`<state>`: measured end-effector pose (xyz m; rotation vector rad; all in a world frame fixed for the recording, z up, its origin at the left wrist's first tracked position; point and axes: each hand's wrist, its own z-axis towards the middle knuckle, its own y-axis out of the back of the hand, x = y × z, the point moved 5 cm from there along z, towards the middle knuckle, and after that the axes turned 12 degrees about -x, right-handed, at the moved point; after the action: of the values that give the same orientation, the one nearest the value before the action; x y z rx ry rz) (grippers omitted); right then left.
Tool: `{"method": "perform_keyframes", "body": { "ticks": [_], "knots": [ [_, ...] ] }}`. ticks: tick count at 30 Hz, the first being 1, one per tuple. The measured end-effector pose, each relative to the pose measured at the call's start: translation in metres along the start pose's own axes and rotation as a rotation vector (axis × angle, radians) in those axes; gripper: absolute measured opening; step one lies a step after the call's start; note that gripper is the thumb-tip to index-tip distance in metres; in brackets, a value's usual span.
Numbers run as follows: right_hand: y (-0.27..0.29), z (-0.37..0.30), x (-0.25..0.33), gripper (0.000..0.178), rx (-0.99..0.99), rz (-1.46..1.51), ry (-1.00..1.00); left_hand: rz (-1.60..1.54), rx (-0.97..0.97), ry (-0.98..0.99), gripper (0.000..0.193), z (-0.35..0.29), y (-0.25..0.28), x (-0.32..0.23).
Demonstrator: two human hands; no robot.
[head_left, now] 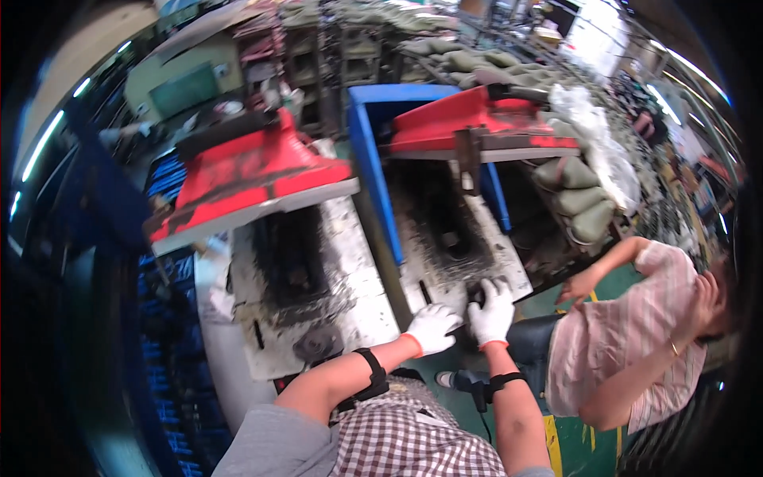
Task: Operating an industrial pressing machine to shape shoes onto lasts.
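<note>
My left hand (433,328), in a white glove with an orange cuff, is at the front edge of the right machine's white, black-smeared bed (509,274). Its fingertips are blurred, and whether they hold anything does not show. Close beside it, my right hand (493,312), gloved the same way, curls its fingers round a dark rounded thing (476,296) at that edge. Above the bed, the machine's red upper plate (469,115) is tilted up. A blue frame (367,159) stands round its left and back sides.
To the left is a similar machine with a raised red plate (262,179), a stained white bed (358,270) and a dark round part (318,343) at its front. Stuffed olive-green pieces (584,203) lie beyond the right machine. A person in a striped shirt (628,338) is close at my right.
</note>
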<state>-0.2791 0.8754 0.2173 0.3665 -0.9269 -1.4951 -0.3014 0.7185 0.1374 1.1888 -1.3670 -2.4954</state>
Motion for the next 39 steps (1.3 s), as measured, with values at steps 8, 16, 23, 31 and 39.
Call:
{"method": "perform_keyframes", "body": {
  "ticks": [8,16,23,31,39],
  "knots": [
    [-0.011,-0.013,-0.018,0.058,0.139,-0.06,-0.052,-0.136,-0.168,0.207,0.052,-0.041,0.177,-0.005],
    [-0.023,-0.018,-0.025,0.062,0.138,-0.04,-0.037,0.284,-0.927,0.861,0.048,-0.206,0.31,0.143],
    [0.0,-0.011,-0.016,0.053,0.049,-0.036,0.025,0.118,-0.687,1.474,0.085,-0.304,0.242,0.233],
    [-0.003,-0.013,-0.008,0.046,0.021,0.002,-0.031,0.336,-0.802,1.365,0.08,-0.354,0.216,0.261],
    [-0.005,-0.006,-0.004,0.05,0.029,-0.002,-0.04,0.333,-0.846,1.332,0.08,-0.37,0.219,0.29]
  ]
}}
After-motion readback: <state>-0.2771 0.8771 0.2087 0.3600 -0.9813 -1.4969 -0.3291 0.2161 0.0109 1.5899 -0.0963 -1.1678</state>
